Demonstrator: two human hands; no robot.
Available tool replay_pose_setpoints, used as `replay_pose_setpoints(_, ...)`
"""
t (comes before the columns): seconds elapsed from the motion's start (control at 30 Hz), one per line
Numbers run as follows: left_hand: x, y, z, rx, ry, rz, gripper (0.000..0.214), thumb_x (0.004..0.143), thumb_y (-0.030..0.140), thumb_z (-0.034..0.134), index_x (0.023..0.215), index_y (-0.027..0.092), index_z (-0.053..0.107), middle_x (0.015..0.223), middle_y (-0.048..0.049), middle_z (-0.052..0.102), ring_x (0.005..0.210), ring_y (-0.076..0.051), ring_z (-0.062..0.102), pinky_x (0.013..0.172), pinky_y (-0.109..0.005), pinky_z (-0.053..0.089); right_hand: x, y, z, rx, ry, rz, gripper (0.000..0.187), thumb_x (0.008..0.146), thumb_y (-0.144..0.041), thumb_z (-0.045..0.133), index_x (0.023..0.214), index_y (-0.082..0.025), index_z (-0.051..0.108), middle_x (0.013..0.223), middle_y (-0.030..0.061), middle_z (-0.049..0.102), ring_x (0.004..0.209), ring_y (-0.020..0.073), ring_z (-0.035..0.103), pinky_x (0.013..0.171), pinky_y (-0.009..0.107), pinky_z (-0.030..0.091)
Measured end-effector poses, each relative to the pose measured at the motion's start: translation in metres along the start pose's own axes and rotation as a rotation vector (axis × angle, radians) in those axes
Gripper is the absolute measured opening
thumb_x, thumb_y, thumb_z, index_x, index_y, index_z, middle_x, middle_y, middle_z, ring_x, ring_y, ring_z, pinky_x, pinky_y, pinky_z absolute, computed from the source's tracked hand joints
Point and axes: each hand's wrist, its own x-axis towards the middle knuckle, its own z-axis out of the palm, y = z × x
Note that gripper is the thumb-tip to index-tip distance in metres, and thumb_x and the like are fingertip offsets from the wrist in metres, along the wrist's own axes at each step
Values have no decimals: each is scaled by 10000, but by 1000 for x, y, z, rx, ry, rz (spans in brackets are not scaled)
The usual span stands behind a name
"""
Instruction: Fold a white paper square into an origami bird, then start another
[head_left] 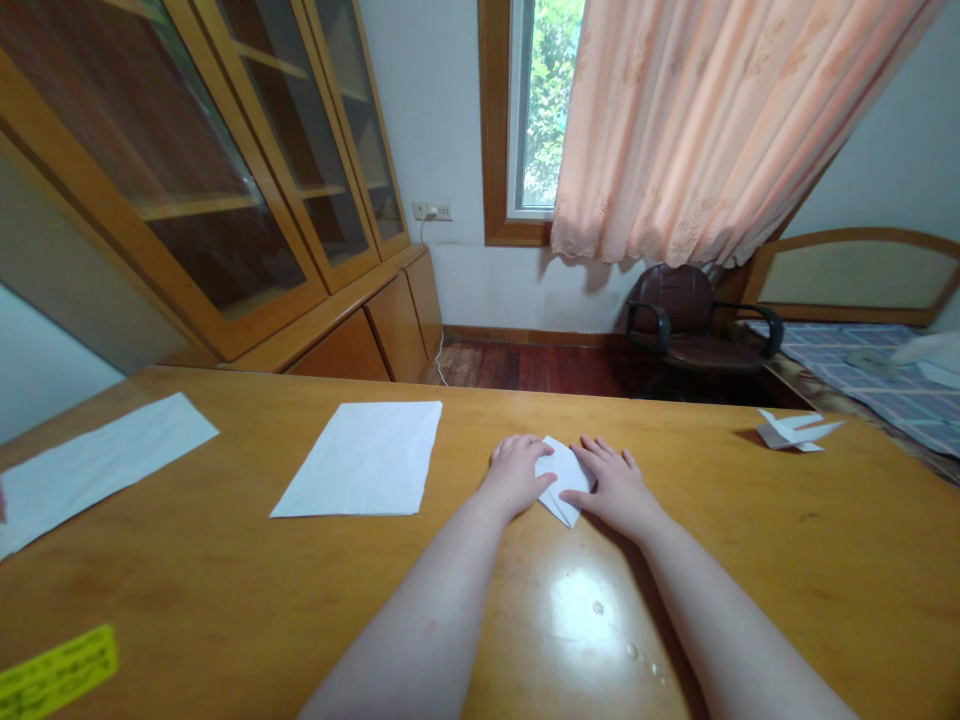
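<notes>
A small folded piece of white paper [564, 468], its lower end narrowed to a point, lies flat on the wooden table [225, 600] between my hands. From the left, my left hand [517, 474] rests over its edge, thumb and index finger touching the paper and the other fingers stretched along the tabletop. My right hand [611, 484] lies on the opposite edge with its fingers spread and its thumb on the paper. Both hands are open and press from above. Parts of the paper's side edges are hidden beneath my fingers.
A larger white sheet [364, 460] lies left of my hands. Farther left is a long paper strip [112, 465], with another person's fingertip [2, 500] at the frame edge. A folded paper figure [795, 430] stands at right. A yellow label [60, 672] is at lower left.
</notes>
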Motion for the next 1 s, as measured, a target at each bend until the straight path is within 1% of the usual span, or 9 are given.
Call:
replay_pose_setpoints(0.17, 1, 1, -1, 7, -18, -26, 363, 752, 367, 621, 1102, 277, 593, 1194, -14, 567, 1155, -221, 443, 1039, -370, 294, -1, -1, -1, -3, -2, -9, 769, 727, -591, 564, 1384, -236, 380, 1473, 105, 322, 1374, 305, 207, 1082, 553, 76)
replay_pose_setpoints(0.37, 0, 1, 0, 5, -9, -12, 369, 751, 367, 634, 1107, 279, 589, 1188, -10, 567, 1153, -218, 442, 1036, -364, 295, -1, -3, -5, 5, -15, -6, 716, 767, -609, 502, 1372, -238, 405, 1473, 109, 321, 1373, 306, 211, 1083, 551, 76)
replay_pose_setpoints(0.5, 1, 1, 0, 10, -21, -25, 366, 762, 369, 623, 1115, 280, 586, 1195, -15, 564, 1157, -219, 441, 1039, -365, 290, -1, -3, -5, -3, -22, -10, 770, 728, -613, 550, 1379, -234, 392, 1476, 112, 312, 1373, 315, 206, 1082, 557, 74)
replay_pose_setpoints(0.73, 1, -4, 3, 11, 5, 7, 366, 757, 382, 629, 1106, 282, 586, 1187, -11, 567, 1142, -224, 446, 1020, -380, 310, 0, -1, -2, -9, -28, -14, 829, 681, -609, 595, 1387, -234, 373, 1482, 116, 298, 1374, 321, 195, 1077, 563, 70)
replay_pose_setpoints(0.87, 1, -3, 2, 8, 3, -1, 359, 757, 374, 630, 1101, 280, 590, 1180, -8, 572, 1144, -223, 447, 1027, -374, 305, -1, -1, -2, -3, -26, -20, 833, 682, -616, 592, 1389, -233, 372, 1483, 119, 296, 1374, 321, 196, 1077, 559, 71)
replay_pose_setpoints(1.0, 1, 1, -1, 7, -21, -26, 355, 763, 368, 623, 1106, 279, 592, 1196, -13, 566, 1158, -221, 441, 1036, -367, 294, -2, -2, -4, -3, -21, -16, 794, 709, -619, 565, 1382, -237, 385, 1476, 113, 311, 1372, 316, 204, 1082, 552, 66)
